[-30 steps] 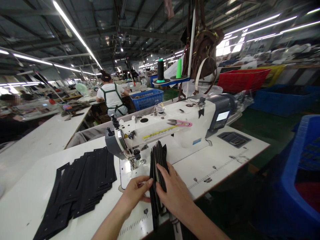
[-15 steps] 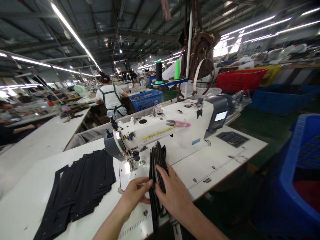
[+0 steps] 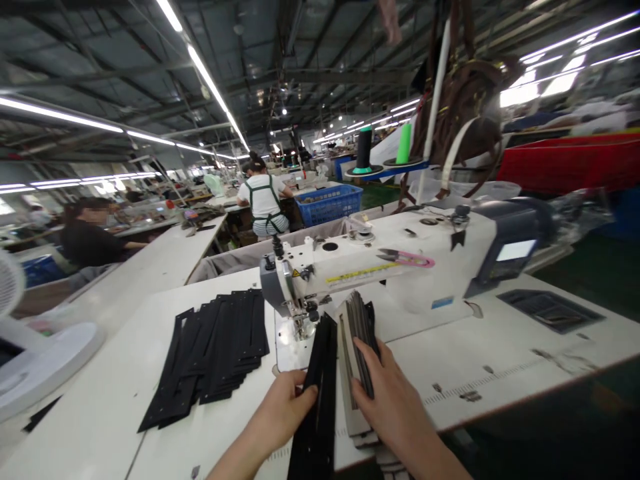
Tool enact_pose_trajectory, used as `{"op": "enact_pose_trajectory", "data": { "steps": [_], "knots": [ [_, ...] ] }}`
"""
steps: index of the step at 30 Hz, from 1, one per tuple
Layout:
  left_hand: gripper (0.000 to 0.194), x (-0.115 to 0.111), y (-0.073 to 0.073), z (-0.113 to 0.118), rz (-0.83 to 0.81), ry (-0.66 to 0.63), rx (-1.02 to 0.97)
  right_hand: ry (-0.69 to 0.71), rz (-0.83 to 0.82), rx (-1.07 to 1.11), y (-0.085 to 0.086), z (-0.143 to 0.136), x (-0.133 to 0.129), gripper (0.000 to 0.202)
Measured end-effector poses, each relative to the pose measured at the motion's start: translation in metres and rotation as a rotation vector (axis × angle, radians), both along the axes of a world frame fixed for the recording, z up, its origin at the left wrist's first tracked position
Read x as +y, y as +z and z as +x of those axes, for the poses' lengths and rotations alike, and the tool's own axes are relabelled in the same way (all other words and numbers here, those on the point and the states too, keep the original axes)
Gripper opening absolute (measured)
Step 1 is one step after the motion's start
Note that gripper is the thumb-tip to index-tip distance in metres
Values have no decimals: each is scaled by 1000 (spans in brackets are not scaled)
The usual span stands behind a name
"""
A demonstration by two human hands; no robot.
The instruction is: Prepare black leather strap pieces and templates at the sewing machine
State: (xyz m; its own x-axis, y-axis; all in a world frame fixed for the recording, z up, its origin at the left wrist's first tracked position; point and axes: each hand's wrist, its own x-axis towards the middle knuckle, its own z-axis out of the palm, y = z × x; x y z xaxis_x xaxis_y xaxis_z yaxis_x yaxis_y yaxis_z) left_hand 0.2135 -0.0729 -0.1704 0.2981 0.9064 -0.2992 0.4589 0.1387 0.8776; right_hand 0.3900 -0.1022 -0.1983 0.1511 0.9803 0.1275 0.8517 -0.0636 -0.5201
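Note:
My left hand (image 3: 283,408) grips a long black cut piece (image 3: 320,393), pulled away from the rest and held on edge. My right hand (image 3: 387,393) holds the remaining bundle of black and grey pieces (image 3: 357,340), standing on edge on the white table (image 3: 475,353). Both hands are just in front of the white sewing machine (image 3: 380,267), near its needle (image 3: 304,323). A fanned stack of flat black pieces (image 3: 215,350) lies on the table to the left.
Pink thread snips (image 3: 407,259) rest on the machine arm. Thread cones (image 3: 364,148) and a brown bag (image 3: 465,107) hang behind it. A white fan (image 3: 30,353) stands at far left. Other people sit at tables behind, one in a white shirt (image 3: 263,197).
My left hand has drawn one black piece apart from the bundle toward the left. The view has swung left, bringing the fan and a seated person into sight.

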Motion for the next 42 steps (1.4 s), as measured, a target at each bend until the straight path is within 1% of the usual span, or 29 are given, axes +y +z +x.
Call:
{"op": "enact_pose_trajectory", "data": {
  "steps": [2, 3, 5, 6, 7, 9, 11, 13, 15, 17, 18, 20, 22, 23, 24, 26, 28, 29, 30, 31, 32, 33, 35, 37, 39, 42],
  "knots": [
    [26, -16, 10, -25, -68, 34, 4, -3, 38, -21, -11, 3, 2, 51],
    [28, -22, 15, -37, -104, 73, 2, 3, 56, -30, -17, 4, 3, 50],
    [34, -26, 25, -59, -136, 160, -9, 28, 86, -40, -28, 6, 5, 49],
    [36, -24, 29, -68, -110, 195, 2, 39, 94, -43, -33, 7, 6, 49],
    [37, -17, 32, -76, -56, 222, 29, 46, 103, -45, -36, 8, 7, 49],
    [37, 4, 36, -89, 84, 260, 119, 38, 120, -52, -41, 9, 7, 48],
    [38, 33, 35, -99, 195, 311, 219, 28, 132, -56, -43, 10, 7, 47],
    [38, 58, 30, -104, 277, 371, 326, 45, 131, -55, -44, 11, 7, 48],
    [41, 73, 22, -103, 390, 435, 461, 55, 138, -55, -45, 10, 7, 48],
    [51, 76, 12, -97, 514, 458, 567, 37, 176, -62, -46, 7, 7, 47],
    [56, 74, 7, -92, 565, 424, 625, 20, 199, -67, -46, 5, 6, 47],
    [57, 69, -4, -84, 611, 268, 775, -3, 217, -79, -45, 0, 6, 46],
    [52, 67, -12, -79, 603, 104, 917, -7, 200, -88, -43, -2, 6, 46],
    [50, 67, -14, -79, 592, 51, 966, -7, 186, -90, -42, -3, 7, 46],
    [48, 68, -14, -79, 584, 28, 989, 4, 166, -90, -39, -2, 7, 47],
    [51, 65, -12, -77, 596, 44, 996, 21, 112, -83, -33, -1, 6, 48],
    [55, 54, -7, -67, 709, 88, 935, 26, 53, -67, -24, 0, 4, 50],
    [55, 45, -4, -59, 782, 108, 841, 23, 28, -58, -19, -1, 2, 51],
    [52, 34, -3, -49, 845, 117, 707, 18, 11, -50, -15, -2, 0, 53],
    [46, 22, -3, -38, 853, 100, 537, 12, -1, -41, -10, -3, -2, 54],
    [41, 10, -4, -26, 776, 59, 380, 8, -9, -29, -6, -5, -4, 56],
    [39, 0, -6, -13, 663, 20, 258, 5, -9, -12, -4, -7, -6, 57],
    [41, -11, -12, 9, 429, -3, 108, 13, 29, 42, 0, -9, -10, 58],
    [51, -9, -18, 25, 239, 15, 53, 61, 74, 128, 1, -9, -13, 58],
    [60, 0, -22, 32, 106, 20, 45, 116, 83, 228, 1, -6, -17, 57],
    [61, 14, -19, 32, 20, -1, 39, 137, 62, 336, 1, -5, -19, 54]
  ]
}}
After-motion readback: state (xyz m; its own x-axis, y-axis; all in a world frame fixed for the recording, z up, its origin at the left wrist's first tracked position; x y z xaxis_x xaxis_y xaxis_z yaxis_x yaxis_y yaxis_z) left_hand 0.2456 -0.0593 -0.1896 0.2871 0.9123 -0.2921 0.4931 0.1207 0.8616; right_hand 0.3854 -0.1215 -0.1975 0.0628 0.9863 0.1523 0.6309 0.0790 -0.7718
